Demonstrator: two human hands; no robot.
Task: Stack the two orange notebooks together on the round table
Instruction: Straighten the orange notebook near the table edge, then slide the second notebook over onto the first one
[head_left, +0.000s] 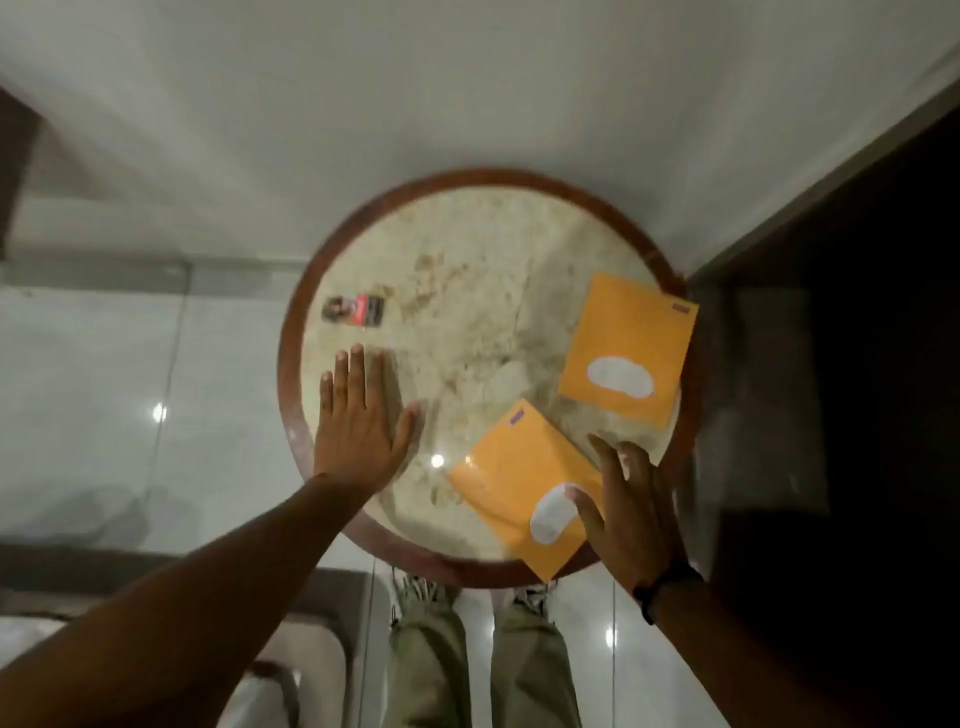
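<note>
Right hand (631, 512) grip open, splayed on near notebook (511, 496); 2nd notebook (626, 348) apart; left hand (358, 421) flat

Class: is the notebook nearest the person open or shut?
Shut. The near notebook lies flat with only its orange cover and white label showing; the right hand rests spread on it.

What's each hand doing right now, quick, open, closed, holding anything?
Left hand: open, flat on the round table, holding nothing.
Right hand: open, fingers spread, thumb on the nearer orange notebook, not gripping it.
</note>
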